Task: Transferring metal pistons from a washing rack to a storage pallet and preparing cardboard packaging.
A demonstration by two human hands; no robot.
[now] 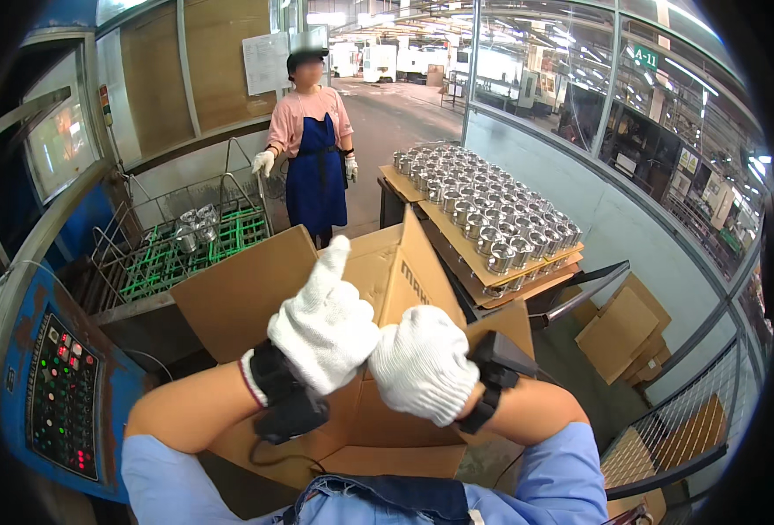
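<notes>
Both my hands wear white knitted gloves and meet above an open cardboard box [352, 411]. My left hand [321, 319] has one finger stretched up and away, the others curled in. Against its fingertips my right hand [423, 363] is closed in a fist, its back toward me. Whatever lies between the fingers, if anything, is hidden. Just beyond the hands a box flap with dark print [422, 271] rises to a point. Another wide flap [247, 293] spreads to the left. Black devices are strapped round both wrists.
Shiny metal cylinders [500, 254] stand in rows on cardboard sheets at the right. A wire basket [255, 229] with green bars holds several metal parts. Beyond the box stands a person in a blue apron [317, 184]. A blue control panel [61, 398] is at left, folded cardboard [623, 328] at right.
</notes>
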